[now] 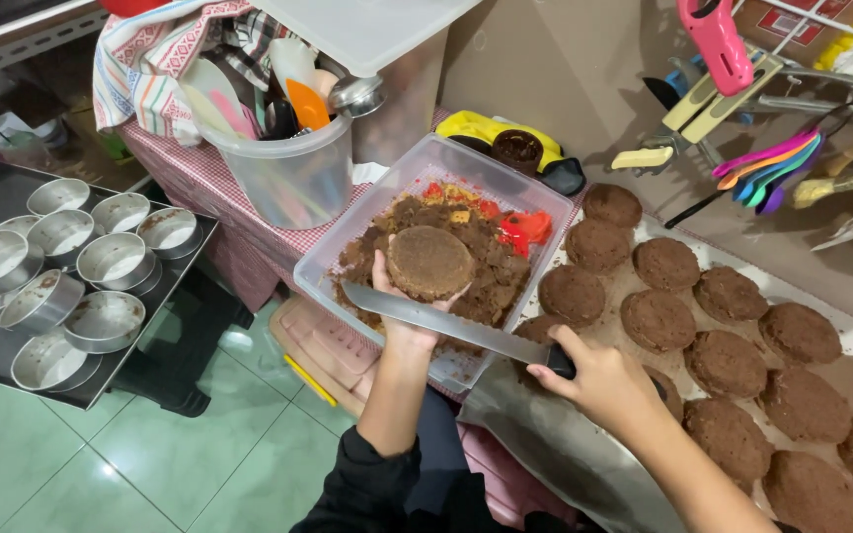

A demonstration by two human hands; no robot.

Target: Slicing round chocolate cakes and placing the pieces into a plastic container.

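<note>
From the head view, our left hand (402, 296) cups a round cake (430, 262) over the tub (367, 227) of crumbs. At four o'clock, our right hand (599, 380) grips a knife (446, 321), blade beneath the cake. More cakes (659, 318) lie at three o'clock.

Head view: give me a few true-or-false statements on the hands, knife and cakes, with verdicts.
1. The left hand holds a small round brown cake over the clear plastic tub. True.
2. The right hand grips a whisk. False: it grips a long knife.
3. The other round cakes lie on the right. True.
4. The round metal tins hold batter. False: they look empty.
</note>
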